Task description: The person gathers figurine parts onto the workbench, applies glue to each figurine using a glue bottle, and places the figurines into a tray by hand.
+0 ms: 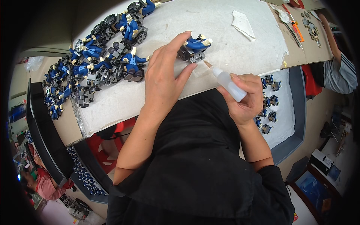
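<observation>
My left hand (pixel 164 71) grips a small toy figure in a wheelchair (pixel 197 45), with the thumb and fingers at its dark wheel and grey base. The figure has a blue suit and a cream head, and lies tipped over on the white-covered table. My right hand (pixel 245 95) is closed around a translucent white squeeze bottle (pixel 229 83). The bottle's narrow brownish tip points at the grey base of the figure, close beside it; I cannot tell whether they touch.
Many similar wheelchair figures (pixel 101 63) crowd the table's left side. A crumpled white cloth (pixel 243 25) lies at the back, and an orange-handled tool (pixel 297 30) at the far right. Below the table's right edge, a grey tray (pixel 298 123) holds several more figures. Other people work on both sides.
</observation>
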